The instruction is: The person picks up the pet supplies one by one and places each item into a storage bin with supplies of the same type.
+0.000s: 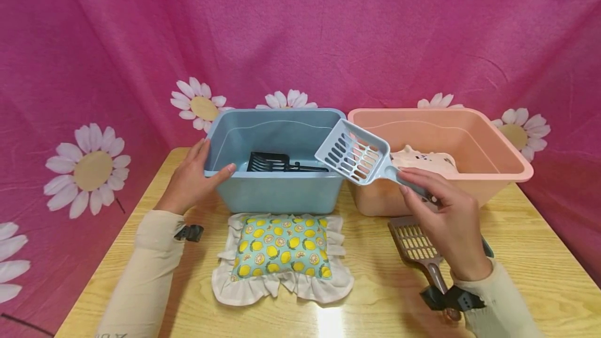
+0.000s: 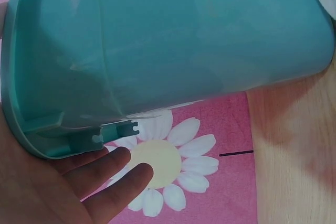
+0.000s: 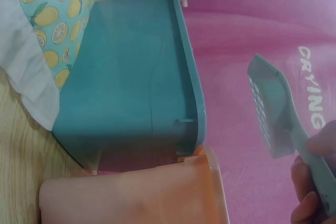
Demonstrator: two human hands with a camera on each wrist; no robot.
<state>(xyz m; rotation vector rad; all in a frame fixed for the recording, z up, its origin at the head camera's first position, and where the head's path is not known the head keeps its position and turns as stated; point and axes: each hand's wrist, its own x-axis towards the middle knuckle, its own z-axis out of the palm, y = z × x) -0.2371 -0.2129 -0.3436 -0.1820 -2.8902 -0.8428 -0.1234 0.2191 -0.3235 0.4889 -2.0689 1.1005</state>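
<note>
While the left hand [image 1: 194, 179] rests straight-fingered against the blue plastic tub [image 1: 277, 194], the right hand [image 1: 451, 218] grips a slotted litter scoop [image 1: 382, 163] aloft at its three o'clock; stowing seems underway, probably calling for a nine-o'clock shift, then lowering.

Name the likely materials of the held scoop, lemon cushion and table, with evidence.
Held scoop: probably plastic, smooth with a slight sheen and moulded slots. Lemon cushion: likely matte fabric, given its gathered ruffles. Table: wood or wood-look laminate, grained, glossy where it reflects light.
</note>
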